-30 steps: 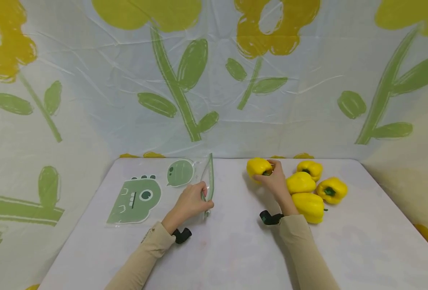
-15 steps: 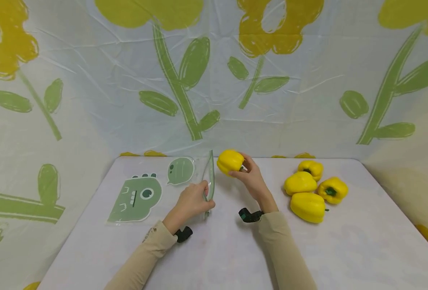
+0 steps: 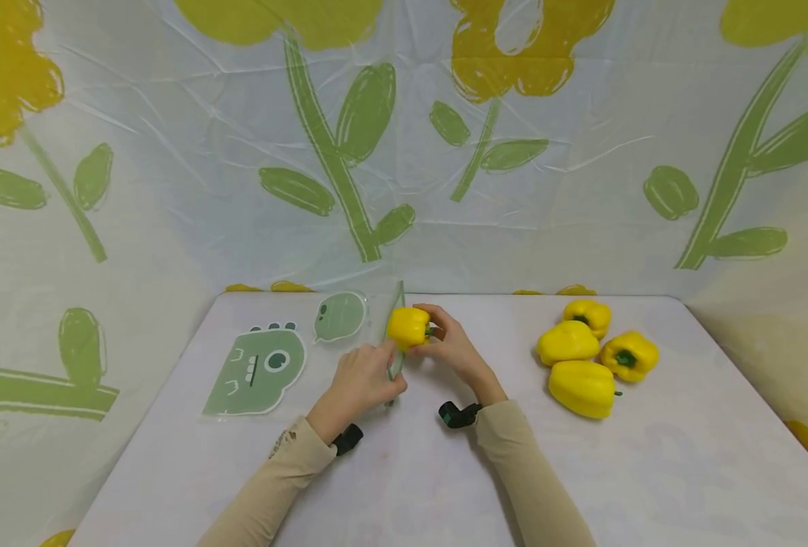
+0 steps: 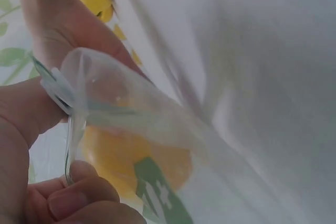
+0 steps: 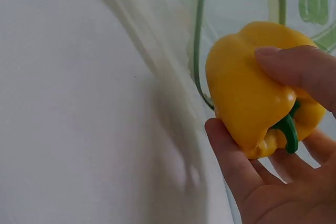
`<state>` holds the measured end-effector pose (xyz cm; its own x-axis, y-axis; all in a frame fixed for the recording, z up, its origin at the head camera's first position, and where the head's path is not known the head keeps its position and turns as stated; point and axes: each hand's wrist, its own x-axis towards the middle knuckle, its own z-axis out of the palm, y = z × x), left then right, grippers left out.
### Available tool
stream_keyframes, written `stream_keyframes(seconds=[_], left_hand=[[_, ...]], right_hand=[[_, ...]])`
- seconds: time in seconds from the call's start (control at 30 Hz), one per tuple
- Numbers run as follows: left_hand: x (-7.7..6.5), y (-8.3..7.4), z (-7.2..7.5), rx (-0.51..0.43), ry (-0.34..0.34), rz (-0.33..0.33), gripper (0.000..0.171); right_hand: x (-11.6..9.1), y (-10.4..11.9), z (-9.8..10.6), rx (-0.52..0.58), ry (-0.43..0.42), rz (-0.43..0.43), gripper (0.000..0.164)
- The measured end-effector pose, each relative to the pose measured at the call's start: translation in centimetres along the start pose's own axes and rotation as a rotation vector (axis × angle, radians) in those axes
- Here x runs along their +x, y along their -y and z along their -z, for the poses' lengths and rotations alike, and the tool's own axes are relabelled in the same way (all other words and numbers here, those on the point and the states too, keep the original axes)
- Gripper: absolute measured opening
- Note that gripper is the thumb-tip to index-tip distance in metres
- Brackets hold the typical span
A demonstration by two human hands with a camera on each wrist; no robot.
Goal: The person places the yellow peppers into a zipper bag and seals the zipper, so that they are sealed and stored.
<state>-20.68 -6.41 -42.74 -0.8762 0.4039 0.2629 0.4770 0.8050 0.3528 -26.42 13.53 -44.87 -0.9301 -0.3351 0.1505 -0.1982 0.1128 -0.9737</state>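
Note:
A yellow bell pepper (image 3: 407, 327) with a green stem is held in my right hand (image 3: 456, 351), thumb on one side and fingers on the other. It is at the mouth of a clear zip bag (image 3: 321, 365) printed with a green monster. My left hand (image 3: 359, 384) grips the bag's green-edged opening, fingers curled over the rim. In the left wrist view the pepper (image 4: 126, 156) shows through the clear plastic. The right wrist view has the pepper (image 5: 252, 87) against the bag's green edge, its stem towards my palm.
Several more yellow bell peppers (image 3: 583, 389) lie in a cluster on the right of the white table (image 3: 404, 486). A flower-printed cloth (image 3: 540, 228) hangs behind and at the sides. Each wrist wears a small black camera (image 3: 457, 415).
My right hand has carried the pepper leftwards from beside the cluster to the bag's mouth. My left hand has kept its grip on the bag's edge, almost in place.

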Motion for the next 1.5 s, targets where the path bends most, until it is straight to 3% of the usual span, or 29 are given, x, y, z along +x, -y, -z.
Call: stream_keyframes(seconds=[0.4, 0.8, 1.17, 1.4, 1.5], left_hand=[[0.1, 0.1, 0.2, -0.077, 0.055, -0.029, 0.024], [0.1, 0.3, 0.3, -0.132, 0.114, -0.042, 0.024], [0.1, 0.4, 0.4, -0.131, 0.094, -0.055, 0.026], [0.2, 0.4, 0.4, -0.11, 0.088, -0.062, 0.025], [0.2, 0.4, 0.5, -0.127, 0.097, -0.049, 0.024]], right_hand=[[0.3, -1.1, -1.2, -0.036, 0.04, -0.068, 0.075], [1.0, -1.6, -0.9, -0.255, 0.16, -0.102, 0.072], [2.3, -0.8, -2.0, -0.442, 0.069, -0.15, 0.063], [2.8, -0.8, -2.6, -0.47, 0.01, -0.162, 0.064], [2.7, -0.8, -2.3, -0.419, 0.013, -0.192, 0.065]])
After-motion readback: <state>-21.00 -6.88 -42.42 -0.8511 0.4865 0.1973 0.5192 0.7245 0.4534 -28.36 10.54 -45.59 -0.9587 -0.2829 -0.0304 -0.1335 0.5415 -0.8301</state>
